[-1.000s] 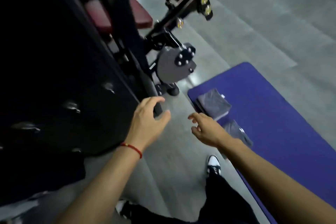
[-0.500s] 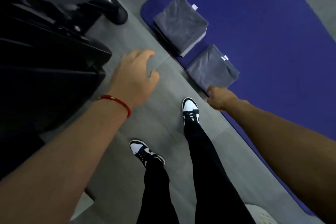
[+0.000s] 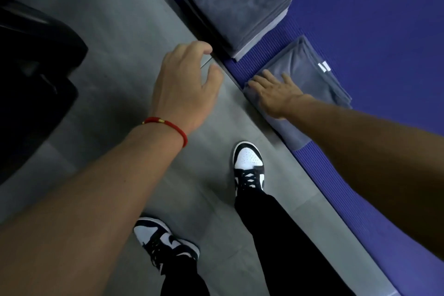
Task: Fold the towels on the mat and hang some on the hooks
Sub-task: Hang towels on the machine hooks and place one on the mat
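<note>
On mat (image 3: 374, 19): two towel piles, right hand (image 3: 274, 94) touching one.

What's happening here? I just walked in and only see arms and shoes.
A person stands on the grey floor beside a purple mat. Their right hand lies flat, fingers spread, on a folded grey towel at the mat's edge. A stack of folded towels sits just beyond. The left hand hovers over the floor, holding nothing.

Head view, steeply down, close above floor (image 3: 115, 50)
</note>
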